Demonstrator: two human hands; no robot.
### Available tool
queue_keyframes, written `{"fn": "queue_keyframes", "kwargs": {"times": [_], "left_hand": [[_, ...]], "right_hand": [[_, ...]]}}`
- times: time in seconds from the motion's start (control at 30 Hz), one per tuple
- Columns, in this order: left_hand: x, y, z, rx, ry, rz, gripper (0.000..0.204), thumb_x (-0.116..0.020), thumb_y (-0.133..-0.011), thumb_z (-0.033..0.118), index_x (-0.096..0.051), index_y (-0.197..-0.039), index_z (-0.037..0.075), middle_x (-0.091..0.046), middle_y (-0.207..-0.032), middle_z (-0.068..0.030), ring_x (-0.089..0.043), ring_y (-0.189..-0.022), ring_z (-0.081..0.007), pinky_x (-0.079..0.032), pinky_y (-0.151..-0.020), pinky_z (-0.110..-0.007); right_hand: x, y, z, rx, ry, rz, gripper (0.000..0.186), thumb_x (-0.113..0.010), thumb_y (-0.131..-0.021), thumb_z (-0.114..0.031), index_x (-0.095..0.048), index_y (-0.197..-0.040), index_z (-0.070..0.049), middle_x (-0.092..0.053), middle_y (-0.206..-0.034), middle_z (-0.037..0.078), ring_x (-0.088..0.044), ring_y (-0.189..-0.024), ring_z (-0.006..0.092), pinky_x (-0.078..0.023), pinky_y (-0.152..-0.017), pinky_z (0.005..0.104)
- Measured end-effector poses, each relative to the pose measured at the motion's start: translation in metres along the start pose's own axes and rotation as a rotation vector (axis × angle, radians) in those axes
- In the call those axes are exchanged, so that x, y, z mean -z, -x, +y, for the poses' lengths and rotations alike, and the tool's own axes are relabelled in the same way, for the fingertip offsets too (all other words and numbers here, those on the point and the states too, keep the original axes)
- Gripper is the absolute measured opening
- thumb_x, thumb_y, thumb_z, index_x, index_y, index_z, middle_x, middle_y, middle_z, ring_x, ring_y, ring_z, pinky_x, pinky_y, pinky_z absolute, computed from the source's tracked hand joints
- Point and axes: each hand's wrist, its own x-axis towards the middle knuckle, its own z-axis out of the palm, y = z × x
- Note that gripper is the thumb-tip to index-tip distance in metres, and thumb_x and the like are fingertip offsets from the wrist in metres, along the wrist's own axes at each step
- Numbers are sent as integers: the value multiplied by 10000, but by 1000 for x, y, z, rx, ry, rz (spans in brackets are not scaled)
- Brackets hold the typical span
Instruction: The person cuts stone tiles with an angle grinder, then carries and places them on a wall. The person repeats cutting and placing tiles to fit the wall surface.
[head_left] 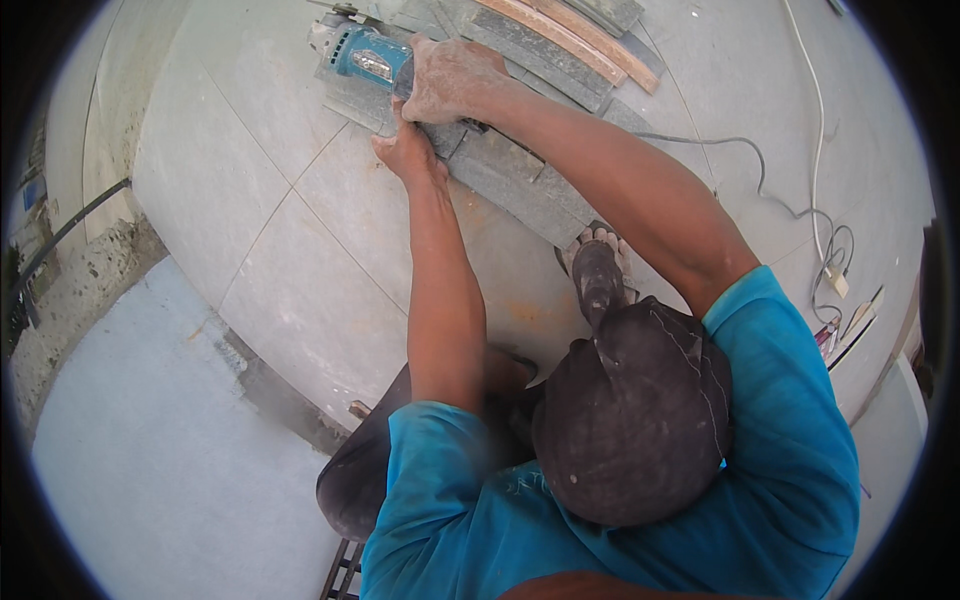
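Grinder [370,56], blue-green with a metal head, sits in the upper left of the frame, above grey stone strips [515,190]. Its long axis runs near level, tipping slightly down to the right, so the head points toward the left edge and the rear end meets the hands. The right hand [452,82] is the nearer one: it closes around the rear of the body, fingers partly out of sight. The left hand [408,152] lies just below, thumb up near that same rear end; its fingers are hidden, so I cannot tell what they grip. Right of the grinder, brown strips [575,45] lie along the top edge. A foot [600,262] stands by the stone's lower end, on pale floor tiles [310,285].
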Motion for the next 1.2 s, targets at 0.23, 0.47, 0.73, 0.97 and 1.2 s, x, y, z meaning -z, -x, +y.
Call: {"fn": "queue_keyframes", "kwargs": {"times": [0.23,0.47,0.73,0.97,1.2], "left_hand": [[2,-2,-2,-23,-6,-8,926,-797,-896,333,-228,-1413,-184,-488,-1345,-328,-628,-1130,-341,-577,-877,-410],[4,-7,-6,-16,-21,-9,897,-789,-904,335,-249,-1394,-187,-508,-1326,-323,-637,-1111,-329,-578,-872,-403],[4,-5,-7,-36,3,-22,826,-772,-922,298,-267,-1370,-179,-508,-1321,-330,-640,-1107,-340,-579,-875,-411],[6,-12,-10,-7,14,-46,761,-769,-925,293,-304,-1323,-158,-523,-1288,-325,-641,-1085,-337,-579,-857,-426],[7,-14,-10,-14,43,-66,706,-763,-931,300,-345,-1296,-135,-534,-1293,-302,-641,-1088,-320,-572,-860,-415]], "right_hand": [[1,1,-1,-28,-18,-21,606,-747,-804,-343,-571,-1298,-41,-741,-1087,168,-726,-1035,321,-583,-859,424],[-5,-4,5,21,-50,-4,754,-770,-758,-452,-545,-1315,4,-727,-1067,223,-727,-1008,355,-596,-849,469],[-4,0,3,13,-40,-1,743,-775,-738,-404,-544,-1313,4,-728,-1054,224,-729,-997,354,-598,-841,472],[-1,7,1,-9,-40,-17,635,-748,-778,-330,-557,-1296,-15,-743,-1052,192,-730,-1016,339,-593,-819,435],[-5,7,8,4,-87,-4,678,-752,-710,-341,-564,-1274,-14,-733,-1019,232,-730,-985,370,-592,-840,475]]}}
